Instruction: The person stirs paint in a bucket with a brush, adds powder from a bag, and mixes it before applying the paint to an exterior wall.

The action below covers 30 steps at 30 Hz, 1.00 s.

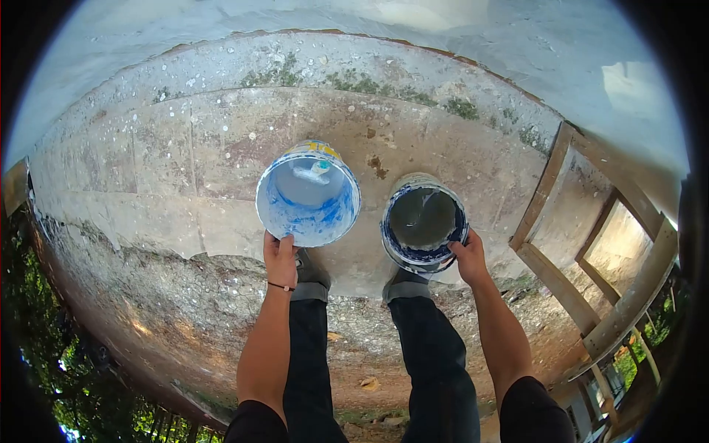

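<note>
My left hand point(280, 260) grips the near rim of a white bucket point(309, 199) smeared with blue paint inside; a small white and teal thing lies in it. The bucket tilts so its opening faces me. On the right, my right hand point(468, 255) is closed on the rim of a smaller bucket point(397, 251) with dark blue smears round its edge. Greyish liquid point(422, 218) fills much of that bucket. The two buckets are side by side, a gap between them, in front of my feet.
Under the buckets is a stained concrete ledge point(244, 155) with patches of moss. A pale wall point(354, 22) runs along the far side. Wooden frame pieces point(561, 288) stand at the right. Rough, broken ground lies nearer me, with greenery at the lower left.
</note>
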Each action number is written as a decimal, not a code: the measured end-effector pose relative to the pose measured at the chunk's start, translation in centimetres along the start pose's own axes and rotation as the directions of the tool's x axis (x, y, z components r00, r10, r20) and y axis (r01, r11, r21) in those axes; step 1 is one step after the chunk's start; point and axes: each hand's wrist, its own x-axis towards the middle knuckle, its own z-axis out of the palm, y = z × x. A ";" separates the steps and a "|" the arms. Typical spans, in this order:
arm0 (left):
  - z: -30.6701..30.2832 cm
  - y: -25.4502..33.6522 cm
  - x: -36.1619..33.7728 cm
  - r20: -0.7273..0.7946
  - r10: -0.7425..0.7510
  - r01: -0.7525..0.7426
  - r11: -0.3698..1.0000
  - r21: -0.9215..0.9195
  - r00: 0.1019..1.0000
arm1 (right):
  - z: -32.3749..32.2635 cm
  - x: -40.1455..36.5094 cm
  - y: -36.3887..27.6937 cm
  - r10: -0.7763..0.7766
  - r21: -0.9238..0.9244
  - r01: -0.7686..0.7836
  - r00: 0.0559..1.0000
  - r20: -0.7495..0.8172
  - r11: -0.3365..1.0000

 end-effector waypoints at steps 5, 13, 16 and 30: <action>1.2 4.3 -4.6 0.049 0.118 -0.118 0.993 0.006 0.992 | -2.9 2.2 3.5 -0.041 0.016 0.040 0.999 0.019 0.999; 7.9 13.9 -14.9 0.128 0.320 -0.338 0.929 0.155 0.939 | -5.0 -2.9 -1.5 -0.171 -0.737 -0.001 0.973 -0.158 0.676; 11.7 19.1 -21.2 0.177 0.367 -0.390 0.913 0.122 0.913 | -0.1 -12.8 -16.2 -0.438 -0.669 0.226 0.884 -0.166 0.708; 21.8 35.5 -51.2 0.343 0.369 -0.401 0.916 0.025 0.864 | 2.3 -50.3 -44.2 -0.891 -0.792 0.603 0.405 0.203 0.094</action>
